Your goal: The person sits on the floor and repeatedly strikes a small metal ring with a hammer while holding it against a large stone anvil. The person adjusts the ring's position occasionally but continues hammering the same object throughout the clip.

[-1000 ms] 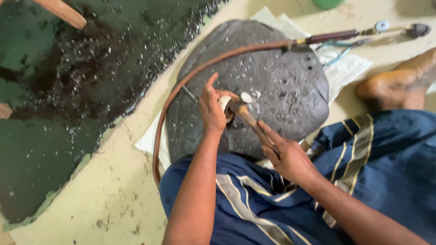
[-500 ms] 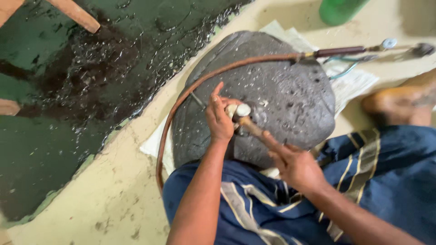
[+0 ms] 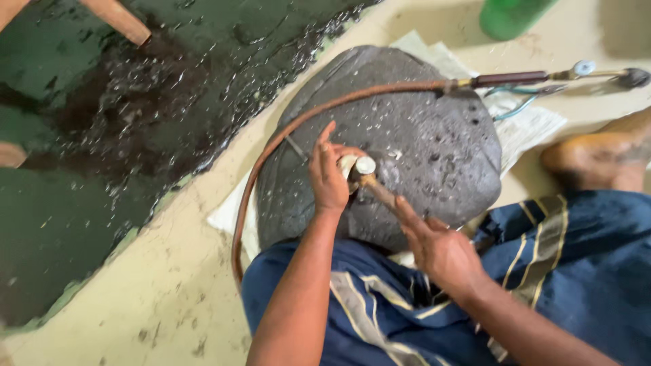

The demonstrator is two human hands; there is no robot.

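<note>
Dark green wet-looking floor patch (image 3: 102, 122) takes up the left. A copper-brown hose (image 3: 271, 156) curves over the round grey pitted dome (image 3: 420, 142). Left hand (image 3: 329, 179) pinches a small white fitting (image 3: 357, 165) on the dome, right hand (image 3: 441, 251) grips a wooden-handled tool (image 3: 381, 193) against it. Looks mid-job, fitting not seated. Pale concrete floor (image 3: 169, 291) has room.

A floor-level repair workshop: stained concrete floor (image 3: 135, 298), a black oily patch (image 3: 122, 102) at upper left, a brazing torch (image 3: 542, 76) at upper right.
</note>
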